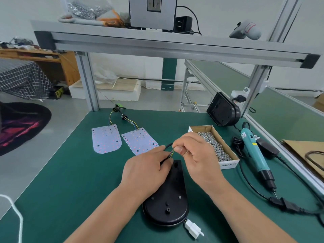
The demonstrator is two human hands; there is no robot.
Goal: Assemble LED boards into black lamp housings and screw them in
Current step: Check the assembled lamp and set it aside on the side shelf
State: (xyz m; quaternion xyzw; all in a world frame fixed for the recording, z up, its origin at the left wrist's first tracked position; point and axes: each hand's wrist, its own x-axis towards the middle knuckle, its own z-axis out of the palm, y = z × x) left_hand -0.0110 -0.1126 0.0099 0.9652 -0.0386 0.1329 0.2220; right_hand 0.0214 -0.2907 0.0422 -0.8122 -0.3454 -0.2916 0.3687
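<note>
The surface (70, 172) is a green mat, matt and smooth. At lower centre the lamp housing (168, 204) is black moulded plastic with a dull sheen. The connector (192, 228) below it is glossy white plastic. The cable (168, 145) has a matt black sheath. Left of centre, the LED boards (106, 139) look flat, smooth and pale. The box (201, 128) is raw brown cardboard and holds bright, shiny metal screws (212, 144). At right, the screwdriver (254, 151) is smooth teal plastic. Across the top, the frame (157, 44) is brushed grey metal. At upper left are a wooden desk (43, 57) and checked cloth (21, 78).
</note>
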